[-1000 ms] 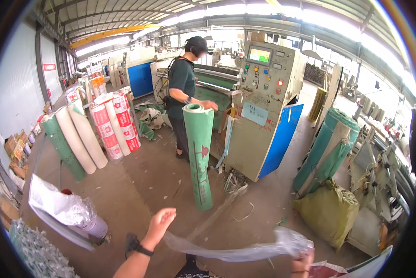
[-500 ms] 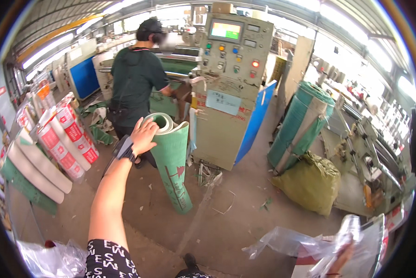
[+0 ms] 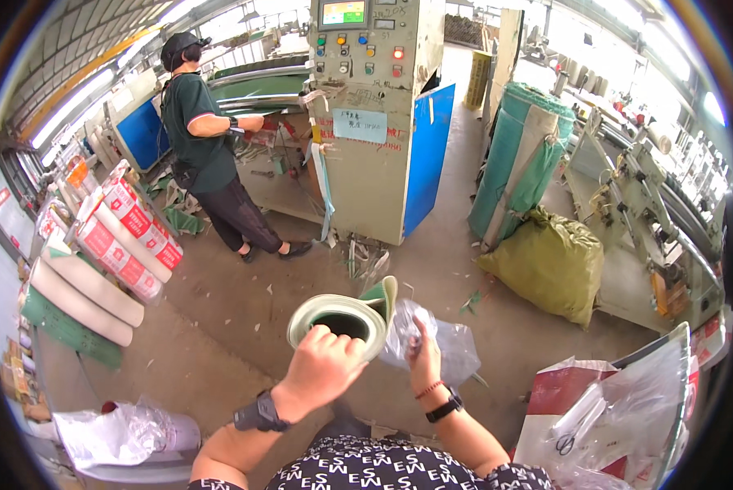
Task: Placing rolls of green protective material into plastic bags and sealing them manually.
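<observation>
A green roll of sheet material [image 3: 325, 305] with a pale inner face stands upright just in front of me, its hollow end facing up and a loose edge curling out on its right side. My left hand [image 3: 325, 367] is closed over the near rim of the roll, fingertips inside the hollow. My right hand [image 3: 425, 363] grips a clear plastic bag [image 3: 456, 351] beside the roll; the bag hangs crumpled from the fingers and rests close to the curled edge. The lower part of the roll is hidden.
A co-worker [image 3: 193, 135] stands at a machine by a grey control cabinet [image 3: 358, 184]. On the right are a wrapped green roll [image 3: 513, 155], an olive sack [image 3: 550, 269] and a plastic-covered stack [image 3: 619, 408]. Wrapped rolls [image 3: 121, 245] lean at left; scraps litter the floor.
The green roll has come nearer and more upright. My left hand has shifted to its near rim. My right hand has brought the plastic bag from the right side to the roll. The co-worker has straightened.
</observation>
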`<act>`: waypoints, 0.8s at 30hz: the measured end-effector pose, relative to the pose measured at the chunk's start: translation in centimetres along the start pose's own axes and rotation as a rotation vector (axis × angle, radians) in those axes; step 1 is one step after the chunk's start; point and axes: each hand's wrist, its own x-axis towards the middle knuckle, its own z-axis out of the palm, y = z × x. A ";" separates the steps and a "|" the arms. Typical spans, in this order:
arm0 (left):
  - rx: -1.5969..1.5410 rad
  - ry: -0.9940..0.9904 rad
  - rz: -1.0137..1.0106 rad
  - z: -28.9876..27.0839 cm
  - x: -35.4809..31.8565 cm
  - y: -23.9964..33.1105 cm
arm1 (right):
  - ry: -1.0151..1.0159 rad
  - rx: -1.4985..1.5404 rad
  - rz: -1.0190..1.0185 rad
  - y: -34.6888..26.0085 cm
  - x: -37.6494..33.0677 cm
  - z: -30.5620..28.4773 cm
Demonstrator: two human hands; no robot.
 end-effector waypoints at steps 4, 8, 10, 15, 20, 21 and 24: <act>-0.134 0.042 -0.014 -5.1 0.5 9.1 | -0.144 -0.055 -0.196 1.2 -2.3 -2.6; -0.266 0.012 0.053 -5.1 -1.6 14.0 | -0.223 0.060 -0.131 0.7 -8.2 -5.8; -0.832 0.201 0.233 -4.4 -2.9 14.8 | -0.198 -0.374 -0.350 -0.8 -10.1 -8.3; -1.110 0.687 -0.311 -3.8 -6.6 13.5 | -0.245 -0.139 -0.019 -1.4 -14.6 -10.0; -2.122 0.192 -0.988 2.0 -8.8 10.2 | -0.300 -0.101 -0.004 -0.3 -15.9 -9.8; -2.262 -0.012 -0.887 2.3 -8.7 9.5 | -0.194 -0.147 -0.033 -0.6 -16.1 -9.8; -1.857 -0.355 -0.600 1.6 -7.0 11.0 | -0.110 -0.037 -0.059 -0.3 -14.9 -10.2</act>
